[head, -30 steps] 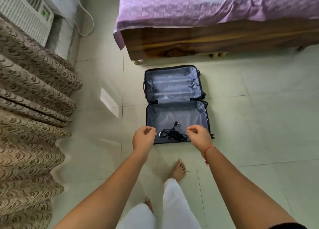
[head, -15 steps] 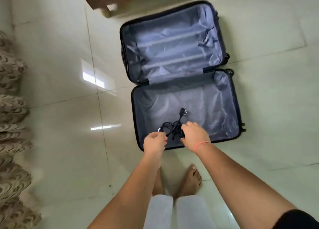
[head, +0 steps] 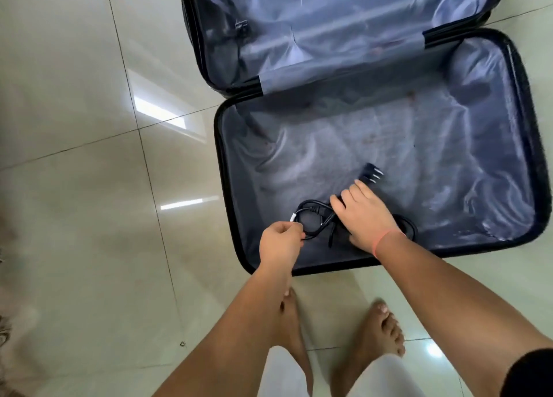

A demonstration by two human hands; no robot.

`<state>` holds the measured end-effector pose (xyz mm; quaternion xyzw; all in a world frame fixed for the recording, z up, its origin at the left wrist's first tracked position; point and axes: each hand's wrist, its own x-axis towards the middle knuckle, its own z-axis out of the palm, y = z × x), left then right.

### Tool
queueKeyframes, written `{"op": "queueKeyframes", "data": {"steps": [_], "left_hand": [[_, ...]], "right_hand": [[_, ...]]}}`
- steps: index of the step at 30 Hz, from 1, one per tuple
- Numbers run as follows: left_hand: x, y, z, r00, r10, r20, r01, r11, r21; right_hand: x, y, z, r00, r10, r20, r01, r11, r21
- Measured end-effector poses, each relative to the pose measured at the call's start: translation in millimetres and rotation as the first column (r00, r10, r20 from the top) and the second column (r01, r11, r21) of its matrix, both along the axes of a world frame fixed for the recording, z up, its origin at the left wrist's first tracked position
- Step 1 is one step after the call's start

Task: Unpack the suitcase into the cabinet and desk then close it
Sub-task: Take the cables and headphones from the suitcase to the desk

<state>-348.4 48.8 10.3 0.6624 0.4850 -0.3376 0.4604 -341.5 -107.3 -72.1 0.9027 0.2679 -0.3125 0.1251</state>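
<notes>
**Open suitcase on the floor, cable in its near half**

The suitcase [head: 389,133] is lying open on the floor [head: 89,217], one half behind the other. The cable [head: 314,217] is sitting in the near half, toward the front left corner, its plug [head: 372,173] pointing back and to the right. The left hand [head: 279,244] is pinching the cable's left end, and the right hand [head: 363,217] is lying on the coil beside it. Two feet [head: 386,328] are standing just in front of the suitcase.

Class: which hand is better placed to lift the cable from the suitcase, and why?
Probably the right hand: it rests over the bulk of the coiled cable; the left hand only pinches one loop at its edge.
</notes>
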Motion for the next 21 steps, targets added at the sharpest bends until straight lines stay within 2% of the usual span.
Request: {"op": "queueKeyframes", "data": {"steps": [2, 6, 9, 15, 21], "left_hand": [[-2, 1, -6, 1.000, 0.008, 0.002, -0.008, 1.000, -0.015], [-4, 4, -7, 0.998, 0.054, 0.029, -0.054, 0.999, -0.008], [-8, 11, 5, 0.995, 0.084, 0.063, -0.086, 0.996, 0.037], [-11, 12, 82, 0.959, 0.253, 0.127, -0.259, 0.965, 0.033], [9, 1, 227, 0.915, 0.340, 0.217, -0.332, 0.940, -0.077]], "right_hand": [[1, 4, -5, 0.991, -0.119, 0.064, 0.113, 0.990, 0.090], [4, 8, -2, 0.942, -0.333, -0.043, 0.336, 0.935, 0.112], [6, 9, 17, 0.871, -0.485, -0.071, 0.491, 0.859, 0.145], [11, 12, 116, 0.643, -0.747, -0.166, 0.754, 0.582, 0.304], [22, 13, 296, 0.389, -0.871, -0.301, 0.882, 0.257, 0.395]]}}
